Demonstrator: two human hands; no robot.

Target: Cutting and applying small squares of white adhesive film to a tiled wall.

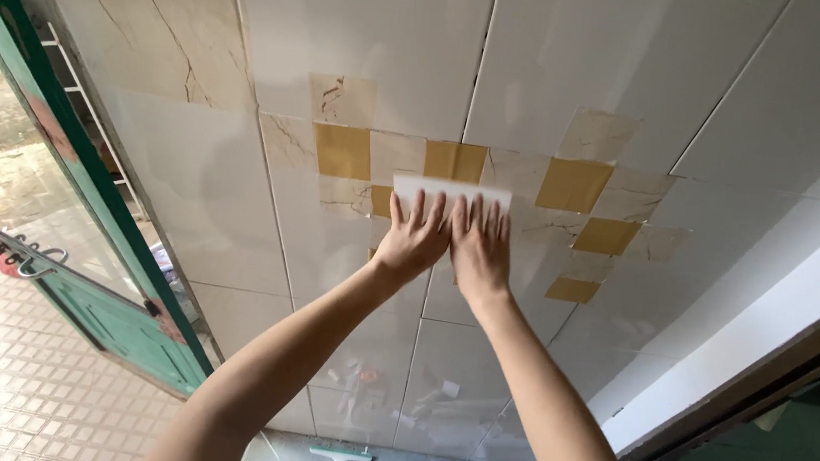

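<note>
Pressing a small white tile onto the wall.

We have both hands flat on the white tile [452,192]: left hand [412,238] and right hand [480,247] side by side, fingers spread and extended, nothing grasped, palms pushing it against the tiled wall [232,203]. It sits in the patchwork of yellow squares [342,151] and marbled beige pieces, just below the yellow square at centre. We judge this as the seating step; next we need even pressure and edges square with the neighbours. Scraps and a green-handled tool [340,457] lie on the floor below; green door [96,260] at left.
</note>
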